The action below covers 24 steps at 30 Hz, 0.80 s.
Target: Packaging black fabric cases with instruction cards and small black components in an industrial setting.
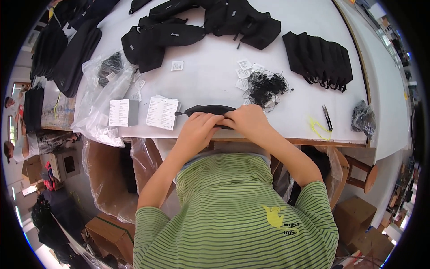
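Note:
At the table's near edge I hold a small black fabric pouch [209, 109] with both hands. A short strap end with a tab sticks out at its left. My left hand [198, 127] is closed on the pouch's near side, fingers bent over it. My right hand [249, 120] grips its right part, and the fingers of both hands meet in the middle. Left of the pouch lies a stack of white printed cards [161, 113], with a second card stack [123, 113] beyond it. A tangle of thin black cords [266, 88] lies just past my right hand.
Black bags [179, 36] lie across the far side, and a row of black pouches [318, 60] at the far right. Thread snips [327, 117] and yellow-green string [317, 130] are at right. Clear plastic bags [101, 96] cover the left. Cardboard boxes [109, 179] stand below.

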Each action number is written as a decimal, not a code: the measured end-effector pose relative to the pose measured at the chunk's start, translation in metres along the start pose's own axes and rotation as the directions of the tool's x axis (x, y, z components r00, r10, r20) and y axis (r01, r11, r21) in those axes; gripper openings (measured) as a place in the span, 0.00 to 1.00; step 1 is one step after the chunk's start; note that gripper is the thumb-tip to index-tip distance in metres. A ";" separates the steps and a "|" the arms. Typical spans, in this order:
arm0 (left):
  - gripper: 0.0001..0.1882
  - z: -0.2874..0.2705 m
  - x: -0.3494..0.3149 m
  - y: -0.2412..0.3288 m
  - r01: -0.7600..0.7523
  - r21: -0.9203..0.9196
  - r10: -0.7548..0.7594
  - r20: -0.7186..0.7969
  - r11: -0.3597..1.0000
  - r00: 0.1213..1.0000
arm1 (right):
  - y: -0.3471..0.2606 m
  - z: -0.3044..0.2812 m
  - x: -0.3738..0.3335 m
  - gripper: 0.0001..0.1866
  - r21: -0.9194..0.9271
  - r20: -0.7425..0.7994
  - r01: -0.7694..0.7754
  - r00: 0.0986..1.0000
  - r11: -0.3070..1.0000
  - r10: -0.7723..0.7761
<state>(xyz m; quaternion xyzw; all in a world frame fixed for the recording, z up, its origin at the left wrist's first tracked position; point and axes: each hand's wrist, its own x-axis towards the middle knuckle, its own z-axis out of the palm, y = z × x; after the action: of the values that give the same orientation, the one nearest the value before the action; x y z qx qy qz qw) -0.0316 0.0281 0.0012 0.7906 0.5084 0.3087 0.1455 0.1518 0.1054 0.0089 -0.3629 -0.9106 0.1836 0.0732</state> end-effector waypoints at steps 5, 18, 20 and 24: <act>0.11 -0.025 0.026 -0.009 0.174 0.038 -0.176 0.372 0.984 0.912 | 0.013 -0.008 -0.016 0.15 0.111 -0.002 0.074 0.997 0.991 -0.074; 0.15 -0.014 0.068 -0.200 0.369 0.237 -0.357 -0.093 0.899 0.929 | 0.014 -0.009 -0.020 0.12 0.164 -0.038 0.025 0.999 0.986 -0.019; 0.15 -0.014 0.069 -0.197 0.443 0.221 -0.424 -0.128 0.869 0.896 | 0.013 -0.009 -0.019 0.12 0.158 -0.054 0.038 0.998 0.987 -0.030; 0.15 -0.017 0.066 -0.194 0.546 0.173 -0.556 0.013 0.820 0.831 | 0.015 -0.009 -0.014 0.11 0.124 -0.074 0.075 0.995 0.989 -0.066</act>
<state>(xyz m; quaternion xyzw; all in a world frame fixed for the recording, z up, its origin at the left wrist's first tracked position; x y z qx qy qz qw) -0.1619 0.1715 -0.0688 0.6283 0.7337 0.1861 0.1797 0.1739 0.1079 0.0120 -0.3314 -0.9063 0.2255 0.1342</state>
